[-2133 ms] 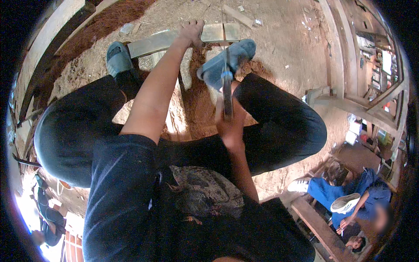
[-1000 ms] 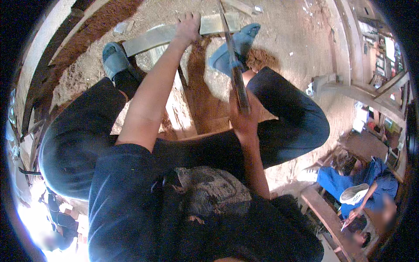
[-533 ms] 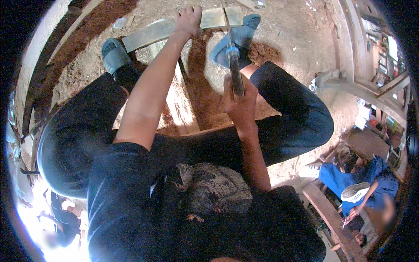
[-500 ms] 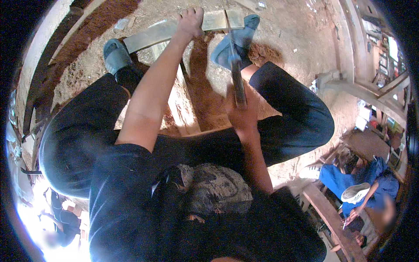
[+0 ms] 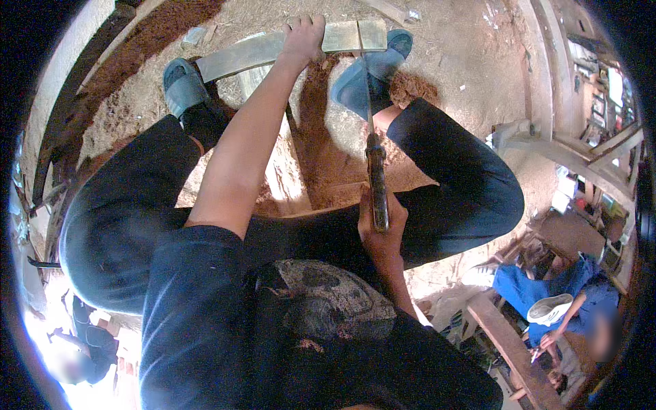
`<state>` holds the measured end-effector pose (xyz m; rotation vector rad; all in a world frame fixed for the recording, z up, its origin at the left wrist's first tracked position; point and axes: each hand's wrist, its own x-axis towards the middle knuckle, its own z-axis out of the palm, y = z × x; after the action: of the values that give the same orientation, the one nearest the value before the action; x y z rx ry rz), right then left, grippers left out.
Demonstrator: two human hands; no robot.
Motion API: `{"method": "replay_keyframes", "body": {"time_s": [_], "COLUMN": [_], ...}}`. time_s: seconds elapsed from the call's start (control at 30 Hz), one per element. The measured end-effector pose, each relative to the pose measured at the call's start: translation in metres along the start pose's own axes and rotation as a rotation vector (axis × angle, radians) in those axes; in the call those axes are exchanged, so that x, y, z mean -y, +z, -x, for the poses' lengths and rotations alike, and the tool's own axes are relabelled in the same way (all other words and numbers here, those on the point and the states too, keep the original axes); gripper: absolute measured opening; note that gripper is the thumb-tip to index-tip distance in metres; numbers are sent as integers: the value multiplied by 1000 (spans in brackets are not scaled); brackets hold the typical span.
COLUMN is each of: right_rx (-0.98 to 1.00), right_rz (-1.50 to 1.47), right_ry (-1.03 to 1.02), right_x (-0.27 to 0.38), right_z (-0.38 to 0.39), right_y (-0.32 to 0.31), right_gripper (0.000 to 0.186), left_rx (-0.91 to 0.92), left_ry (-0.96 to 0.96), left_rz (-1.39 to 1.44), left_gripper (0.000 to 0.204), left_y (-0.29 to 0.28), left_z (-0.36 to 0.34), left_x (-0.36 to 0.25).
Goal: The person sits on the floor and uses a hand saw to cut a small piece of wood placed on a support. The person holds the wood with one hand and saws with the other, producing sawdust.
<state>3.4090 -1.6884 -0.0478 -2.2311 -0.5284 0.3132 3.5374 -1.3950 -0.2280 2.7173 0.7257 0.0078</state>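
A pale wooden plank [image 5: 239, 56] spans the ground in front of me, between my two sandalled feet. My left hand [image 5: 305, 39] presses down on it from above, its fingers bent over the far edge. In my right hand [image 5: 394, 222], close to my lap, is the dark handle of a handsaw [image 5: 376, 179]. The saw's narrow blade runs away from me and crosses the plank near its right end, just to the right of my left hand. A second timber [image 5: 281, 167] lies lengthwise beneath the plank, between my legs.
A reddish sawdust pile [image 5: 414, 89] lies beside my right sandal [image 5: 355, 85]; my left sandal [image 5: 183, 87] is at the plank's left end. Wooden beams [image 5: 543, 75] stand at the right. A co-worker in blue [image 5: 540, 290] sits at lower right, another person [image 5: 96, 342] at lower left.
My right hand has drawn the saw back toward my body, so its handle is nearer my lap. My left hand still holds the plank in about the same place.
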Motion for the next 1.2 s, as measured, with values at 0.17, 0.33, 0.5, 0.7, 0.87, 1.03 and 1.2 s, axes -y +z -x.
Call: {"method": "replay_keyframes", "body": {"time_s": [0.17, 0.33, 0.5, 0.7, 0.87, 1.03, 1.2], "right_rx": [62, 23, 114, 86, 14, 59, -14], "right_rz": [-53, -33, -43, -22, -21, -52, -19], "right_ry": [-75, 53, -21, -48, -43, -133, -76], "right_x": [-4, 0, -10, -4, -9, 3, -11], "right_z": [-58, -28, -39, -37, -25, -86, -16], "right_y": [19, 13, 10, 23, 4, 30, 0], "right_gripper": [13, 12, 13, 17, 18, 19, 16], "left_rx": [17, 104, 3, -82, 53, -5, -100], "left_ry": [-17, -29, 6, 2, 3, 6, 26], "left_rz": [-17, -28, -35, -73, 16, 10, -78], "left_gripper": [81, 82, 101, 104, 100, 103, 75], "left_y": [9, -6, 4, 14, 1, 10, 20], "left_z": [-3, -1, -3, 10, -5, -4, -3], "left_x": [7, 3, 17, 13, 3, 20, 2]}}
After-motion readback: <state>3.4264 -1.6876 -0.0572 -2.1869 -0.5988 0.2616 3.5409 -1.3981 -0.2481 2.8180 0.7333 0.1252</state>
